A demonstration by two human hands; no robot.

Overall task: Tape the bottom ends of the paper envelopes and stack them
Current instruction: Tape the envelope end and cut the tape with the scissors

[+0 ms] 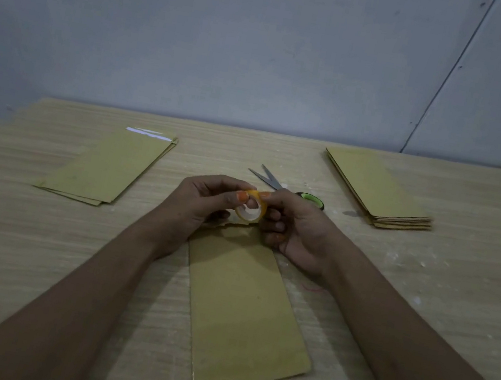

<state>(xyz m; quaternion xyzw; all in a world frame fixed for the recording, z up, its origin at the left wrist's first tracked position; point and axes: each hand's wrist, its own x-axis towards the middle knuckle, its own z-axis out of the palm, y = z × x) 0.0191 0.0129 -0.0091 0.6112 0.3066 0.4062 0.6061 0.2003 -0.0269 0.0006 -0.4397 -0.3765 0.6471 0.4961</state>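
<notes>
You hold a small roll of tape (250, 210) at the centre of the frame, caught between both hands just above the far end of an envelope (246, 313). Your left hand (204, 200) curls round the roll from the left, its thumb lying across the top edge. Your right hand (295, 224) grips it from the right, fingers bent in against the roll's side, one fingertip showing through the hole. The roll sits upright, its open core facing you.

The envelope lies flat on the table (30, 251), running from under your hands toward the lower middle of the frame, between your forearms. Its far end is partly hidden by your hands.

At the left of the frame, a low pile of envelopes (105, 167) lies flat. At the upper right, a thicker stack of envelopes (376, 192) sits well apart from it. A pair of scissors (272, 182) rests just beyond your right hand, blades parted, pointing to the upper left.

The table is pale wood grain, with whitish smears to the right. Behind it stands a plain grey wall (268, 42).
</notes>
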